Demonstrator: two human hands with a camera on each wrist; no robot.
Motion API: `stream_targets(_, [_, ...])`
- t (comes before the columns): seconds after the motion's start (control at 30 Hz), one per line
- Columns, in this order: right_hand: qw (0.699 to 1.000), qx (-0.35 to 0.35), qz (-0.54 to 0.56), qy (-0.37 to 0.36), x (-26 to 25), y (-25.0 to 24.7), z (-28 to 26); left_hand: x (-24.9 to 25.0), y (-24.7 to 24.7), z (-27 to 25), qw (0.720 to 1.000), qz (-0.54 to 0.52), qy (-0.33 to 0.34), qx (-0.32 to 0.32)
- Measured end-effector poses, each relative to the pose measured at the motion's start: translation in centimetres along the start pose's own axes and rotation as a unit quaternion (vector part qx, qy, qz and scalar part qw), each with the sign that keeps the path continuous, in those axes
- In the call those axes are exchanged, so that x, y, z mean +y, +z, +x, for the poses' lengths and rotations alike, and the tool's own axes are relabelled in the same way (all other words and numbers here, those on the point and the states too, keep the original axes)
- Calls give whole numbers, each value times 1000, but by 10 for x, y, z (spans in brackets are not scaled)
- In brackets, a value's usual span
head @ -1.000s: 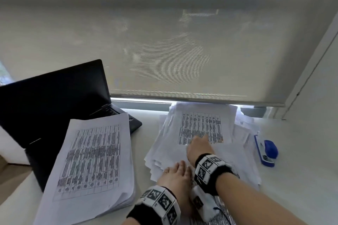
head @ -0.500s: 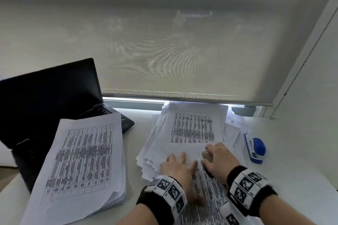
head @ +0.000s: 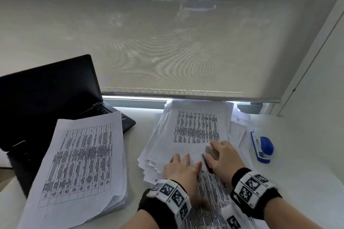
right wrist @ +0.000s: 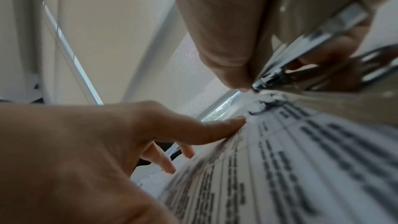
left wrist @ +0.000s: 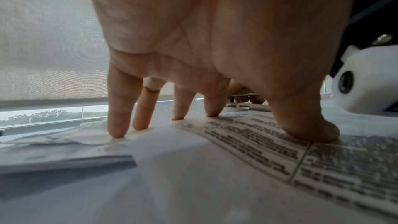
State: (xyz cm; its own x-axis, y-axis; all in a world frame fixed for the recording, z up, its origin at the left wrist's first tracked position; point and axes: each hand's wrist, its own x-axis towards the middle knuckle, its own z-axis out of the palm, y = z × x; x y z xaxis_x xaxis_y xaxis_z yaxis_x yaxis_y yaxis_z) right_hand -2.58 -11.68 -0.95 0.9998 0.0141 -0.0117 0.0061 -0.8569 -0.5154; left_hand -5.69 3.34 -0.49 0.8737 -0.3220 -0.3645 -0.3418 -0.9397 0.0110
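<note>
Atop the paper stack [head: 163, 141], right hand [head: 226, 161] fingers grip a stapler [head: 211, 151] lying near-to-far; left hand [head: 181, 171] fingers press flat.

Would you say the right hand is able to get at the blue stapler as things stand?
Likely yes: the blue stapler lies beside the right hand with only papers between, but that hand grips a grey stapler it must release first.
</note>
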Motion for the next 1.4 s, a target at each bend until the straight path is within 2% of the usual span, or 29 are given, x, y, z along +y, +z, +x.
stream_targets(0.23, [994,-47,-88,36,4,-5,-1,0,2,-1,1000,-10,1,5])
stream_targets(0.4, [993,-40,-99,48,-7,3,13,0,3,0,1000,-8,3,13])
stream_targets(0.6, [996,41,-11,79,-19,7,32,-1,6,-1,1000,-4,10,26])
stream_targets(0.8, [990,118,58,52,-2,-17,20,1,-3,2,1000,0,0,9])
stream_targets(0.93, [997,51,-12,49,28,-36,-4,14,-8,8,1000,11,-9,8])
stream_targets(1.07, [996,-19,-60,61,44,-31,-18,29,-9,7,998,54,-3,-9])
stream_targets(1.23, [995,-25,-84,51,39,-27,-12,33,-14,5,996,71,-12,-47])
stream_targets(1.4, [991,-20,-100,82,37,-23,-4,35,-16,5,995,75,-12,-61])
